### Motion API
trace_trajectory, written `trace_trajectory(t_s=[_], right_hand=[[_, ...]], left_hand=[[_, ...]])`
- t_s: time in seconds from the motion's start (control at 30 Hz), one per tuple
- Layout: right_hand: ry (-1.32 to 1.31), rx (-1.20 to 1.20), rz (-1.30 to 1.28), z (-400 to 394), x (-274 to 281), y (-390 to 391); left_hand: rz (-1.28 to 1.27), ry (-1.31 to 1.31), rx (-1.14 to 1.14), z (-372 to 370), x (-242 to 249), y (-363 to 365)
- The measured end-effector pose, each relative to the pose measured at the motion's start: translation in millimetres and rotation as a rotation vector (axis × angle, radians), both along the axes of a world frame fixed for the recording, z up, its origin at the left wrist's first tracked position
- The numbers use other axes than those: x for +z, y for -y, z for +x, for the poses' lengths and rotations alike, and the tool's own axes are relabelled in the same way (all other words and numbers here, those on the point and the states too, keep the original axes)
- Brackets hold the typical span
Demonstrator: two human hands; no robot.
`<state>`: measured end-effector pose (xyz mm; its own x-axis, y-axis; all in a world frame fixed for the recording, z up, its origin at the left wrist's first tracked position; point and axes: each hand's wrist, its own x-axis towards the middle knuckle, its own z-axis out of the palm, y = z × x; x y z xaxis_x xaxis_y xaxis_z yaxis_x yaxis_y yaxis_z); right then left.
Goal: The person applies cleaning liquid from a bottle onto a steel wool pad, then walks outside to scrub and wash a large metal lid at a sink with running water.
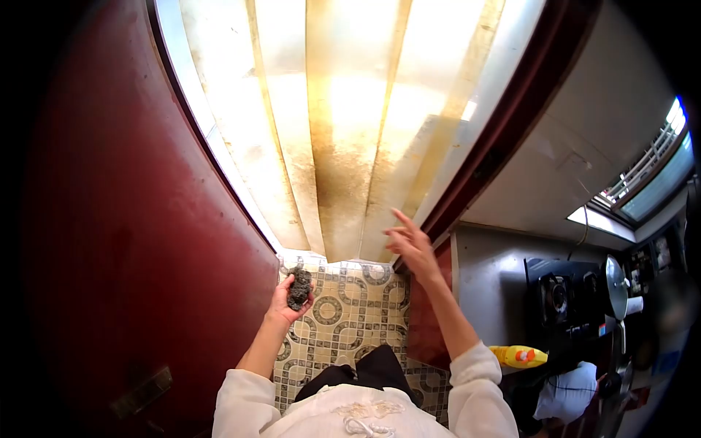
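My left hand (287, 300) is closed around a dark grey, clumped scouring pad (298, 288) that looks like steel wool, held low in front of the doorway. My right hand (411, 246) is raised beside the lower right part of a plastic strip curtain (343, 146), its index finger stretched out and nothing in its grasp. The curtain's translucent strips overlap in yellowish bands, with brown dirt stains toward their lower middle. Their bottom ends hang close over the tiled floor (328, 310).
A dark red door (131, 219) stands along the left. To the right, past the red door frame (504, 120), a counter (489, 270) carries a black gas stove (558, 296). A yellow bottle (520, 356) lies near my right sleeve, with a barred window (646, 171) beyond.
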<state>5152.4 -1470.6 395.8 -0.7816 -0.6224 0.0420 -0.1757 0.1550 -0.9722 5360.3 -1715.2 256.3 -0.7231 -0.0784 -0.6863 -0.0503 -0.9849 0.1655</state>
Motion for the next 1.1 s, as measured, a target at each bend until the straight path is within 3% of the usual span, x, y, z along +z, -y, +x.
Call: trace_trajectory(t_s=[0.1, 0.23, 0.3, 0.4, 0.53, 0.6, 0.63, 0.73, 0.8, 0.9, 0.97, 1.0, 1.1], right_hand=[[0.139, 0.249, -0.008, -25.4, 4.6, 105.9], [-0.068, 0.379, 0.191, -69.0, 14.1, 212.7], [0.011, 0.403, 0.284, -100.8, 15.3, 244.8], [0.085, 0.328, 0.224, -161.6, -2.6, 270.5], [-0.012, 0.272, 0.247, -218.9, 1.8, 251.3], [0.110, 0.258, 0.128, -262.7, -4.9, 237.1], [0.306, 0.268, 0.107, -286.3, 4.4, 229.6], [0.300, 0.159, 0.035, -351.5, 21.5, 189.8], [0.239, 0.007, -0.012, -370.9, 23.6, 195.7], [0.308, 0.003, -0.078, -380.1, 44.1, 192.4], [0.322, -0.020, -0.093, -383.8, 53.0, 193.1], [0.351, 0.006, -0.110, -441.3, 58.1, 146.6], [0.292, -0.097, -0.079, -470.4, 70.8, 135.0]], left_hand=[[0.006, -0.026, -0.021, -21.7, -8.8, 10.4], [0.004, -0.019, -0.011, -63.0, -6.7, 26.6], [0.022, -0.029, 0.025, -90.0, -7.2, 35.4], [0.033, -0.072, 0.076, -136.1, -5.3, 48.1], [0.057, -0.078, 0.030, -218.4, 3.7, 58.2], [0.027, -0.060, -0.024, -270.5, 23.5, 65.5], [0.021, -0.107, -0.052, -295.7, 25.4, 69.0], [-0.037, -0.087, -0.110, -383.1, 34.5, 59.8], [-0.033, -0.213, -0.241, -423.3, 22.1, 85.9], [-0.167, -0.188, -0.306, -477.1, 37.8, 114.0], [-0.225, -0.221, -0.300, -508.6, 38.2, 148.1], [-0.245, -0.143, -0.226, -559.1, 53.1, 127.4], [-0.162, -0.154, -0.145, -596.2, 53.2, 195.9]])
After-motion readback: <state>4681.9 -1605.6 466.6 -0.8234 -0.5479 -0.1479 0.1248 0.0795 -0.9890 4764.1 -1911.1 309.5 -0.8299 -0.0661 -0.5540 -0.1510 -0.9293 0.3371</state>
